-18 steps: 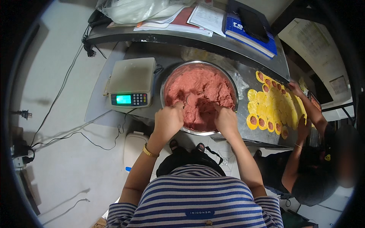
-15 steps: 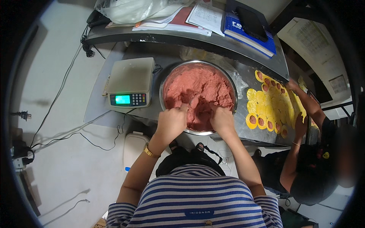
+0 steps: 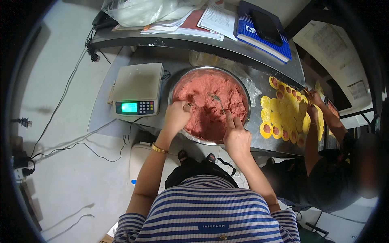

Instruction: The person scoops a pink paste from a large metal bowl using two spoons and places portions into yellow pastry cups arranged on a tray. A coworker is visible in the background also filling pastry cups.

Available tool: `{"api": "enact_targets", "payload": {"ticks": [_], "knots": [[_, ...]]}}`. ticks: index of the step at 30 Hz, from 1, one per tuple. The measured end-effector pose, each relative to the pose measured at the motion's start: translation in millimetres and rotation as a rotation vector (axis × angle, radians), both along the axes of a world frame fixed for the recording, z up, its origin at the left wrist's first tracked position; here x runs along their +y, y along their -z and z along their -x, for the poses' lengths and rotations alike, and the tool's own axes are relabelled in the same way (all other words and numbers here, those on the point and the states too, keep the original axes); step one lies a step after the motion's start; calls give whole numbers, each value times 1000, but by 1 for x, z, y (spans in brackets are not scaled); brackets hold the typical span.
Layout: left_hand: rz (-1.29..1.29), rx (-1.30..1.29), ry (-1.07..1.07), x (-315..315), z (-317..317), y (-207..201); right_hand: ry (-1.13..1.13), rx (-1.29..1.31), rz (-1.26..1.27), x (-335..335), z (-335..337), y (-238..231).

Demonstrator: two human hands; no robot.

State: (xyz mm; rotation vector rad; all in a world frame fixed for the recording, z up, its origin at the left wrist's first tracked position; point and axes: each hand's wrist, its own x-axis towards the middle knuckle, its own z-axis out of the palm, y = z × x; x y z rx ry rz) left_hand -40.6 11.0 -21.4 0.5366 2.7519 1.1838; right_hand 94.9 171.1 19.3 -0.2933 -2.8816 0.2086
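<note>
A large steel bowl (image 3: pixel 248 91) full of pink ground meat (image 3: pixel 216 83) sits in front of me. My right hand (image 3: pixel 237 139) is closed round the handle of a metal spoon (image 3: pixel 216 98), whose head rests on the meat. At the bowl's left side my left hand (image 3: pixel 176 117) has its fingers curled together over the meat. An oval lump of meat shows just beyond those fingertips; whatever they grip is hidden. Bare meat lies between the two hands.
Left of the bowl stands a digital scale (image 3: pixel 137 87) with a lit display. Yellow round wrappers (image 3: pixel 279 111), some topped with meat, cover the table's right side, where a co-worker's hands (image 3: pixel 313 103) work. A shelf (image 3: pixel 174 41) carries papers, a blue notebook (image 3: pixel 259 42) and a phone (image 3: pixel 266 26).
Both hands have drawn apart; the left moved left. The spoon's head now shows on the meat beyond my right hand. The co-worker's hands have come together near the far wrappers.
</note>
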Motion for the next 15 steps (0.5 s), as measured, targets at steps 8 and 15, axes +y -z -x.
{"api": "enact_targets", "payload": {"ticks": [8, 15], "knots": [[-440, -566, 72, -24, 9, 7, -337, 132, -203, 8, 9, 37], [-620, -621, 40, -34, -4, 2, -292, 82, -154, 0, 2, 45]]}}
